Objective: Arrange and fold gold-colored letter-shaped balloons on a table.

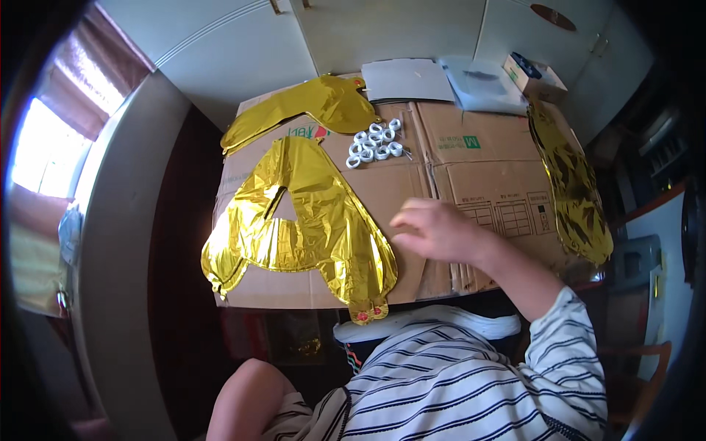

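Observation:
My right hand (434, 229) hovers over the cardboard (485, 176), its fingers curled together. If anything is in them, it is too small to make out. Just left of that hand lies a flat gold foil balloon (309, 198) shaped like a letter A. One of its legs hangs over the near edge of the table. Beyond the hand sits a cluster of several small white ribbon rolls (376, 140). Of my left side only a bent bare arm (250, 393) shows at the lower edge, and the left hand is out of sight.
Another flat gold foil balloon (294, 110) lies at the far left. Gold foil pieces (570, 184) lie along the right edge. At the back are a white sheet (408, 79), clear plastic bags (482, 84) and a small box (535, 76) with dark contents. Cabinets (390, 37) stand behind.

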`<state>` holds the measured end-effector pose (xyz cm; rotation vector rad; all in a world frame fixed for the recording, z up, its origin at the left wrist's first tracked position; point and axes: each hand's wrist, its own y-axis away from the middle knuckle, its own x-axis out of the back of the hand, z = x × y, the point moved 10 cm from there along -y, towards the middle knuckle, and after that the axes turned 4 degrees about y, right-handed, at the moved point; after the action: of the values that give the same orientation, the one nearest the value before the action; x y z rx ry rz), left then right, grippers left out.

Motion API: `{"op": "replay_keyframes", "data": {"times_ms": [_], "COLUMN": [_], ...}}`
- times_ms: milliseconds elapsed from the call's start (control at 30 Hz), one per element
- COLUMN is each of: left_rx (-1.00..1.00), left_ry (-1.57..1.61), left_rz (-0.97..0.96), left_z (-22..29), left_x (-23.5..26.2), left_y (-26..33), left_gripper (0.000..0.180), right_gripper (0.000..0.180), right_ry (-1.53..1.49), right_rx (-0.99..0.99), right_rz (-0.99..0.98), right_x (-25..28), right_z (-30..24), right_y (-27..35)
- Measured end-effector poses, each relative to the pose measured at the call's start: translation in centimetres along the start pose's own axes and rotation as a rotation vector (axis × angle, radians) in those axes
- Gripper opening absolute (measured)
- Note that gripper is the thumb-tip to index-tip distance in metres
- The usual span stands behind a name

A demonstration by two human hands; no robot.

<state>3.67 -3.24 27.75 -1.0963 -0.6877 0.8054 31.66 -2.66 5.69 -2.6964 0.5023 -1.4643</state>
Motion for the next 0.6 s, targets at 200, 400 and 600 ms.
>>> {"op": "replay_keyframes", "data": {"times_ms": [200, 400, 600], "left_rx": [0.065, 0.636, 1.301], "left_ry": [-0.026, -0.473, -1.379], "left_rz": [-0.144, 0.094, 0.163], "left_z": [2.0, -3.3, -13.5], "left_x": [-0.9, 3.7, 12.0], "left_y": [-0.9, 4.8, 21.3], "left_gripper": [0.019, 0.006, 0.020], "right_gripper": [0.040, 0.036, 0.028], "right_ry": [0.144, -0.015, -0.173], "right_rx": [0.324, 0.233, 0.127], "right_rz": [-0.095, -0.210, -0.183], "right_x": [-5.7, -7.2, -6.3], "right_z": [-5.4, -3.0, -0.4], "right_y": [-1.7, -2.5, -2.1]}}
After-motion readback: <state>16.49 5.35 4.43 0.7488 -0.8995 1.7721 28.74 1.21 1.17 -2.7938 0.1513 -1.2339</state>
